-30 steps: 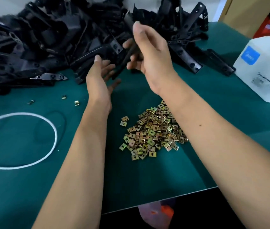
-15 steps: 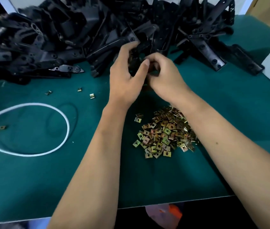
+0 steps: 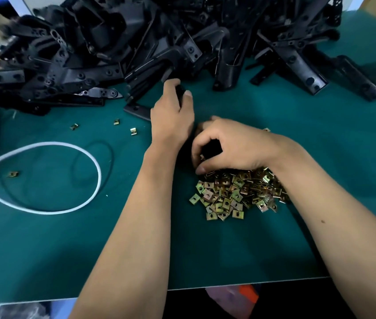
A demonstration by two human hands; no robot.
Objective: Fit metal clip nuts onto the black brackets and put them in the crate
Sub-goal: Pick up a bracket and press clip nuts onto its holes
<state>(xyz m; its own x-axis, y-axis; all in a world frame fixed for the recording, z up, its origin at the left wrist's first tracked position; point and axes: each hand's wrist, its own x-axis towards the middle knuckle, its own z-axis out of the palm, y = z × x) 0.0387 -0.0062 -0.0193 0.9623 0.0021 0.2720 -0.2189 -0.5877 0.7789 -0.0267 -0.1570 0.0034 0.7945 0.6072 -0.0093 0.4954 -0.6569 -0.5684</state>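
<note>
Green table (image 3: 44, 249); left hand (image 3: 171, 116) grips a bracket (image 3: 180, 92); right hand (image 3: 233, 146) fingers curled onto nut pile (image 3: 235, 194), hold unclear.

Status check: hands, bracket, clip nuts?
Left hand grips a black bracket. Right hand fingers curled, picking at clip nut pile. Nothing in the way.

The left hand (image 3: 173, 120) grips a black bracket (image 3: 180, 94) just before the bracket heap (image 3: 150, 42) along the table's (image 3: 44, 261) far edge. The right hand (image 3: 230, 146), fingers curled (grip contents hidden), rests on the clip nuts (image 3: 235, 194). A white cable (image 3: 67, 210) loops toward the left edge.
</note>
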